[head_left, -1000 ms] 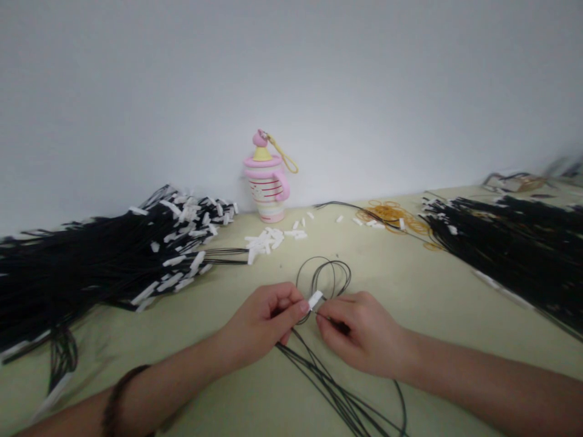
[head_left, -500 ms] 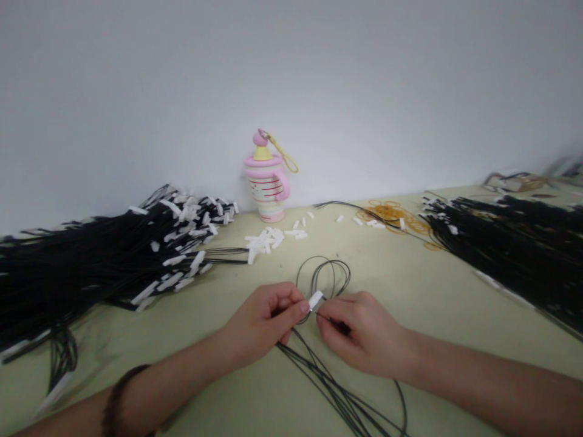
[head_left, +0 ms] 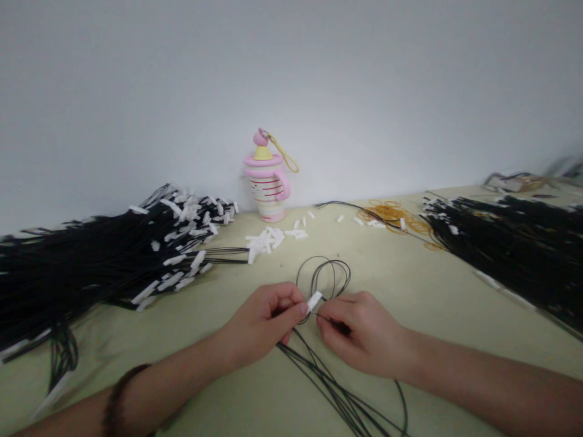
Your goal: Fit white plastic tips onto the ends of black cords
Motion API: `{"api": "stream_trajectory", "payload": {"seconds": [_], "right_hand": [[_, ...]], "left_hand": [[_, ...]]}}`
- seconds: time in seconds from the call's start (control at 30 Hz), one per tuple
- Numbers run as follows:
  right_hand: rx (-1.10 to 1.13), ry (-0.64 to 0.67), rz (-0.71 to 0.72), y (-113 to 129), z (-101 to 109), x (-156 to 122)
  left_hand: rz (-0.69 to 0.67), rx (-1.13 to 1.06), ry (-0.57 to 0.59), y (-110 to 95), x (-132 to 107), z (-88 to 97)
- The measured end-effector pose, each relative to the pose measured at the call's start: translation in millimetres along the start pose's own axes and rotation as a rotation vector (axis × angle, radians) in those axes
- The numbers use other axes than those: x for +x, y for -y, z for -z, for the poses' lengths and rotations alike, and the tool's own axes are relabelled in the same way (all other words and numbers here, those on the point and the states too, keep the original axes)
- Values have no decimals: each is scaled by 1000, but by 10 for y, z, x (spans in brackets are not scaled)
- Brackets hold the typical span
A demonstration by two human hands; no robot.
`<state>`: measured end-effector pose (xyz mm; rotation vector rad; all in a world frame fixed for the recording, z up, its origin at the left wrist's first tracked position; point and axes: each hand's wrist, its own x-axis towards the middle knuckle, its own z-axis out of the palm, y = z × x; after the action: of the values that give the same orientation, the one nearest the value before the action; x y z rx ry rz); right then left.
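Observation:
Between thumb and fingertips, my left hand [head_left: 271, 315] pinches a small white connector [head_left: 314, 300]. My right hand [head_left: 364, 331], just to its right, is closed on a thin black wire [head_left: 324, 317] whose tip points at the connector's near end. Whether the tip is inside the connector I cannot tell. Black wire loops [head_left: 334, 273] curl on the table behind the two hands. Several more black wires [head_left: 337, 394] run from under my left hand toward the front edge of the view.
A large heap of black wires with white connectors [head_left: 91, 261] lies left, another wire bundle [head_left: 510, 249] right. Loose white connectors [head_left: 266, 240] sit near a pink-lidded cup [head_left: 266, 191] by the wall. Yellow rubber bands [head_left: 387, 212] lie at back right.
The white connector has shifted very slightly left and down in my left fingers, with a small gap now showing between it and the wire tip. Otherwise both hands stay put.

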<state>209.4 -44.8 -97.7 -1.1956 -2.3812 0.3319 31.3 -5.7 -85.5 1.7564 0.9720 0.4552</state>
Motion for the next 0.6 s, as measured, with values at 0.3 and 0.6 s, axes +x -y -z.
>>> {"api": "stream_trajectory", "payload": {"seconds": [0.3,0.6], "right_hand": [[3,-13,25,-1,2,3],[-6,7,21,-4,-4,9]], "left_hand": [[-11,-14,-3,-20,-12,-6],[-8,1,-10,-14,1,-9]]}}
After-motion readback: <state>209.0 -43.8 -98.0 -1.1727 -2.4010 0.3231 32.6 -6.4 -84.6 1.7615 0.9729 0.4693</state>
